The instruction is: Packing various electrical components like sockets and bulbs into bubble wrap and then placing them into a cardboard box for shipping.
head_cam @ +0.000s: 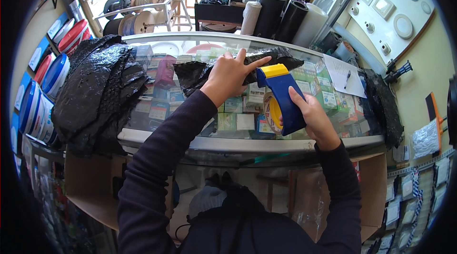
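Note:
My left hand (232, 73) lies with spread fingers on a black plastic-wrapped bundle (192, 73) on the glass display counter (214, 143). My right hand (310, 114) is closed around the handle of a blue and yellow tape dispenser (282, 100), held just right of my left fingers. A roll of tape (269, 111) sits in the dispenser, its yellow head close to the bundle's right part. Whether tape runs from the dispenser to the bundle cannot be told.
A large pile of black bubble wrap (96, 93) covers the counter's left end. Another black wrap piece (383, 107) hangs at the right end, beside a paper sheet (339, 71) with a pen (347, 79). Open cardboard boxes (89, 182) stand below. Plastic film rolls (269, 12) stand behind the counter.

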Motion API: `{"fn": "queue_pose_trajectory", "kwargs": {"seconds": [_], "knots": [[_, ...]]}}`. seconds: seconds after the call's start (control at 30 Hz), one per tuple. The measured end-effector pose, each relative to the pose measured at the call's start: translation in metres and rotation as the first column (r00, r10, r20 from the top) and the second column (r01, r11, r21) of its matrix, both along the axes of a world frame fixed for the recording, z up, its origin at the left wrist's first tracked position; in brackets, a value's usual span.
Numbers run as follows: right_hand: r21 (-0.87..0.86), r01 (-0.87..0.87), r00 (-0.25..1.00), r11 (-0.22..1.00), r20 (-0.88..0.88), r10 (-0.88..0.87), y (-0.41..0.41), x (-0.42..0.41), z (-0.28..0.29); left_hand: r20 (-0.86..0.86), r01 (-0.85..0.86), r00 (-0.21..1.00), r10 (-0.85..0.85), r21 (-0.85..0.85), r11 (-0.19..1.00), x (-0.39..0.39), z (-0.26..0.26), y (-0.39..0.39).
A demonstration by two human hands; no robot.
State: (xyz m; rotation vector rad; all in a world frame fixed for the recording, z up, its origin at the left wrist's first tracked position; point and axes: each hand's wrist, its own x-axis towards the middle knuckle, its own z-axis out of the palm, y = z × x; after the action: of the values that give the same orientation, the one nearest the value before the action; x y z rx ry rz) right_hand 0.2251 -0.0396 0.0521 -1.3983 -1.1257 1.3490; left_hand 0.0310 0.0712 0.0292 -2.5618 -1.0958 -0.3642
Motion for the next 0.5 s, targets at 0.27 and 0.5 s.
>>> {"fn": "queue_pose_trajectory", "kwargs": {"seconds": [0.27,0.5], "knots": [[-0.137,-0.09,0.97,0.986,0.213,0.118,-0.007,0.025,0.002,-0.253,-0.048,0.956,-0.148,-0.633,0.773,0.016,0.056,0.006],[-0.232,-0.092,0.982,0.968,0.138,0.126,-0.007,0.023,0.002,-0.225,-0.159,0.974,0.036,-0.561,0.812,0.037,0.029,0.032]]}}
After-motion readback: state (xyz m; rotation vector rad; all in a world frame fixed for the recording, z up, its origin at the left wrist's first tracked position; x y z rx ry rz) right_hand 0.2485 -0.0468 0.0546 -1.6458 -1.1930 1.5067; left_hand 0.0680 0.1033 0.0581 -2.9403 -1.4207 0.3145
